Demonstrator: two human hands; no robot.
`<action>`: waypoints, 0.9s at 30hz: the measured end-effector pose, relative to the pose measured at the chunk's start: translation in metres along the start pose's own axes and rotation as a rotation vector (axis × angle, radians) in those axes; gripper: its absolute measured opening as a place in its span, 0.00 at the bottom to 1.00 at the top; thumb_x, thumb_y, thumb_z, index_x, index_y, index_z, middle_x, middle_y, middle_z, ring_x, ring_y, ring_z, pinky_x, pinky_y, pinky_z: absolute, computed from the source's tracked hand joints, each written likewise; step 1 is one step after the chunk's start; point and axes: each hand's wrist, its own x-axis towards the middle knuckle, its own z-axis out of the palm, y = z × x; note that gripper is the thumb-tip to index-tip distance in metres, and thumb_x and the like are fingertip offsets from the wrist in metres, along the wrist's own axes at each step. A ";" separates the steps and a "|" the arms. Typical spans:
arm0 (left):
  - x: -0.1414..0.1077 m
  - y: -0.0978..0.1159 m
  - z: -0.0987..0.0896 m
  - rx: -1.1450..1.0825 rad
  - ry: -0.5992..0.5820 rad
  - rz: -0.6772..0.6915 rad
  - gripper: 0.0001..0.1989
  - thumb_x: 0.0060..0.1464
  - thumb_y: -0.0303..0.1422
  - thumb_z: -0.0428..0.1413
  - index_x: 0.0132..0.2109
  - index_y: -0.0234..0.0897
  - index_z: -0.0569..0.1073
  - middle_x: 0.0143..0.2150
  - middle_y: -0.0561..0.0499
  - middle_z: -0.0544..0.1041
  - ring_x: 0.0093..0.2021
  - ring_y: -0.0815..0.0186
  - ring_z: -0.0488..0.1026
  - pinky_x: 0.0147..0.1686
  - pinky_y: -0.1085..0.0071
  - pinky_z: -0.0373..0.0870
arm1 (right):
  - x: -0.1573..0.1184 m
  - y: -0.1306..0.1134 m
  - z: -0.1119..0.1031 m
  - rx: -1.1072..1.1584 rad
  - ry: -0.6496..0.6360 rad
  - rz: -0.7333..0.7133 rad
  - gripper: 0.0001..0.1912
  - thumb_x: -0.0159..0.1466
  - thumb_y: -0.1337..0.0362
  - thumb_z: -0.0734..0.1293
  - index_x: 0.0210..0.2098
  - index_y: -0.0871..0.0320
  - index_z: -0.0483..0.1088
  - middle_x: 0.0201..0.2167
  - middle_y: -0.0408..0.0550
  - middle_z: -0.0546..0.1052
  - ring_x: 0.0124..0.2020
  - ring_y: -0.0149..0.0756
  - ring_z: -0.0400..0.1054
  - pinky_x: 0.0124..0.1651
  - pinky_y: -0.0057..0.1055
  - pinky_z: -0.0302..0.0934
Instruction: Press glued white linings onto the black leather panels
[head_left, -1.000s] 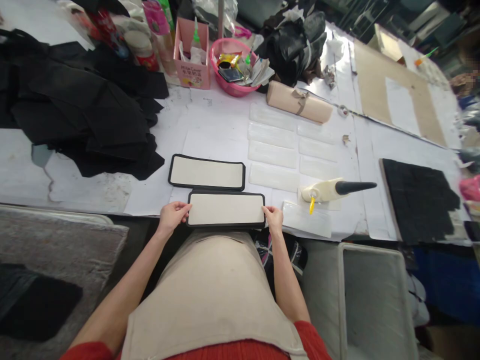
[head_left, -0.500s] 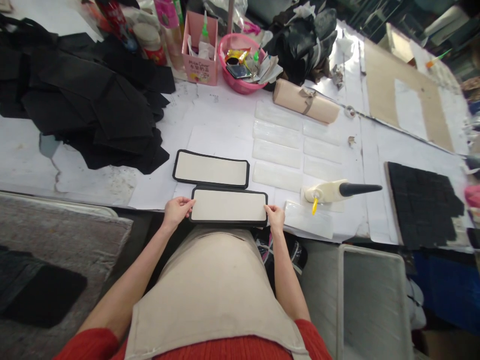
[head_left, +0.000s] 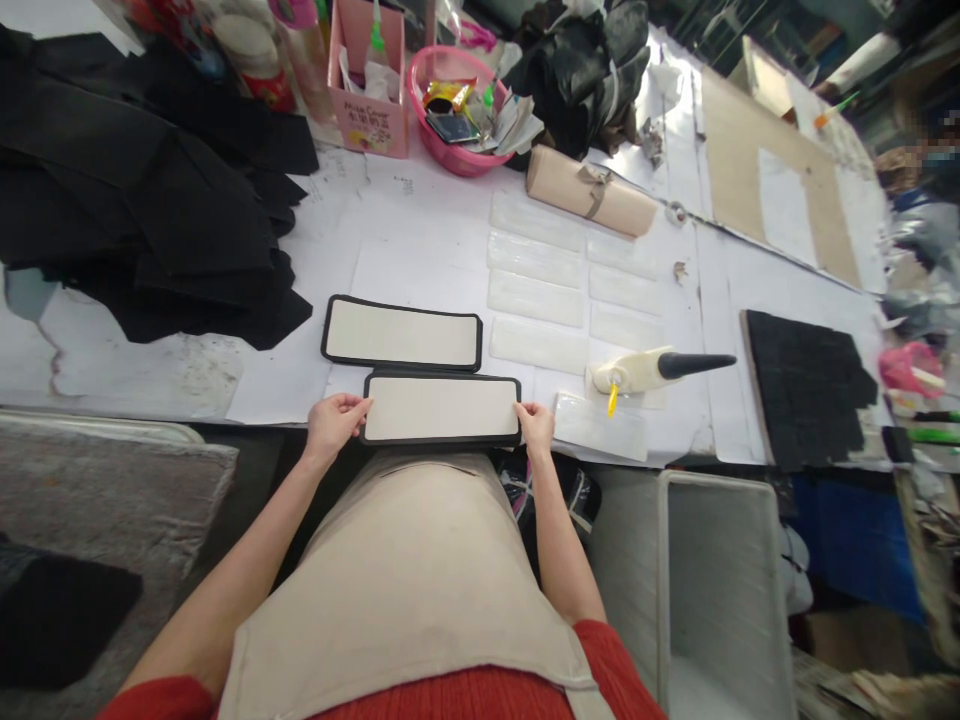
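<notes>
A cream panel with a black border (head_left: pixel 442 408) lies at the table's front edge, in front of my apron. My left hand (head_left: pixel 335 424) pinches its left end between thumb and fingers. At the opposite end, my right hand (head_left: pixel 536 425) is closed on the right edge in the same way. Just behind it rests a similar black-bordered panel (head_left: pixel 403 333), untouched and shifted a little to the left. To the right of my right hand are a clear plastic strip (head_left: pixel 600 425) and a cream tool with a black handle and yellow tip (head_left: pixel 637 371).
Black cut pieces (head_left: pixel 150 190) are heaped at the left. Toward the back stand a pink box (head_left: pixel 369 125) and a pink basket (head_left: pixel 457 160) of small items, near a beige roll (head_left: pixel 589 190). Black pieces (head_left: pixel 810 385) lie at the right, above a grey bin (head_left: pixel 664 600).
The whole view has shifted slightly, so things appear further left. Both hands keep their hold on the panel's ends, and it stays in place beside the other panel.
</notes>
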 end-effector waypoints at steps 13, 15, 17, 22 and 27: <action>-0.003 0.002 0.000 -0.008 -0.002 0.006 0.20 0.38 0.47 0.64 0.30 0.34 0.73 0.18 0.54 0.71 0.15 0.74 0.62 0.14 0.77 0.56 | -0.009 -0.015 -0.005 -0.158 0.015 0.004 0.14 0.59 0.53 0.66 0.33 0.56 0.78 0.33 0.47 0.81 0.39 0.41 0.75 0.42 0.30 0.64; -0.002 0.002 0.001 -0.008 -0.001 0.010 0.20 0.38 0.47 0.64 0.30 0.34 0.73 0.18 0.54 0.71 0.15 0.74 0.62 0.14 0.78 0.56 | -0.009 -0.016 -0.005 -0.162 0.007 0.010 0.14 0.59 0.54 0.66 0.33 0.56 0.78 0.33 0.47 0.81 0.38 0.41 0.75 0.42 0.30 0.64; -0.002 0.000 0.001 -0.005 0.001 0.014 0.20 0.39 0.47 0.64 0.30 0.34 0.73 0.18 0.54 0.71 0.15 0.74 0.62 0.14 0.78 0.56 | -0.009 -0.016 -0.005 -0.167 0.005 0.010 0.13 0.59 0.54 0.66 0.34 0.56 0.78 0.33 0.47 0.81 0.38 0.41 0.75 0.42 0.30 0.64; 0.001 -0.004 0.001 0.007 0.010 0.022 0.20 0.39 0.47 0.64 0.30 0.34 0.73 0.18 0.54 0.71 0.15 0.74 0.62 0.15 0.78 0.57 | -0.009 -0.017 -0.004 -0.186 0.009 0.008 0.12 0.59 0.55 0.66 0.33 0.55 0.78 0.34 0.47 0.81 0.38 0.40 0.74 0.42 0.30 0.64; 0.001 -0.004 0.001 0.013 0.012 0.026 0.20 0.39 0.48 0.64 0.30 0.34 0.73 0.18 0.54 0.71 0.15 0.73 0.62 0.15 0.77 0.57 | -0.006 -0.016 -0.005 -0.163 0.000 -0.001 0.12 0.58 0.55 0.66 0.31 0.55 0.77 0.32 0.47 0.81 0.37 0.40 0.75 0.42 0.30 0.64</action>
